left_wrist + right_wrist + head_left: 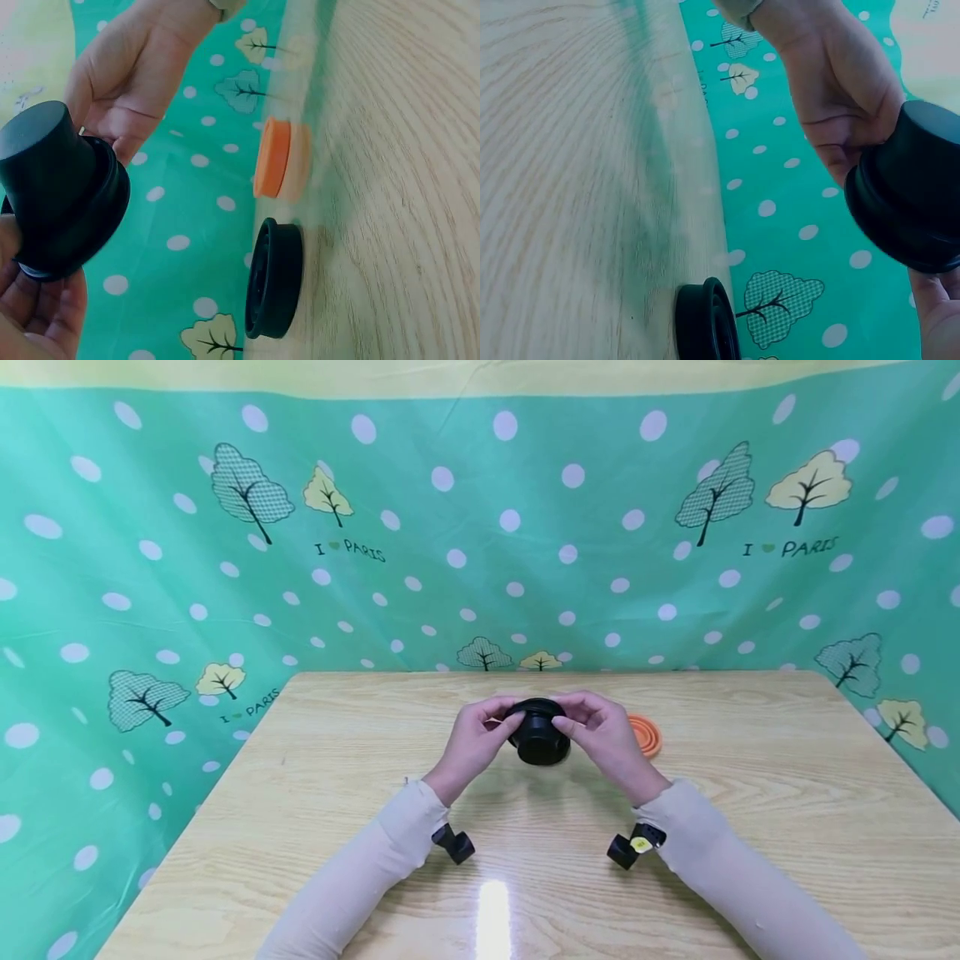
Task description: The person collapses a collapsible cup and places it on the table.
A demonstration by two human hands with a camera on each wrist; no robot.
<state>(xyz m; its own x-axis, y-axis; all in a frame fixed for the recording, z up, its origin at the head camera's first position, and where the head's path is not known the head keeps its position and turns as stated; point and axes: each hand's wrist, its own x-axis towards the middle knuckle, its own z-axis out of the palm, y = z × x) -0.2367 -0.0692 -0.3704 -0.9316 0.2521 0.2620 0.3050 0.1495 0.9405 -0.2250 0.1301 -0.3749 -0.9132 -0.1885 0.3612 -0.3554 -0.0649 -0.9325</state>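
A black collapsible cup [542, 745], partly pulled out with its narrow base standing out from a folded rim, is held up off the table. My left hand [480, 732] grips its rim on the left, the thumb on the near side. On the right, my right hand [602, 733] pinches the same rim between thumb and fingers. The left wrist view shows the cup's stepped wall [52, 180] from the side, with both hands around it. Fingertips behind the rim are partly hidden.
An orange collapsible cup [646, 736], flattened into rings, lies on the wooden table [337, 752] beside my right hand. A flat black ringed piece [275, 279] rests near it, hidden in the head view. A green patterned cloth [480, 527] hangs behind the table.
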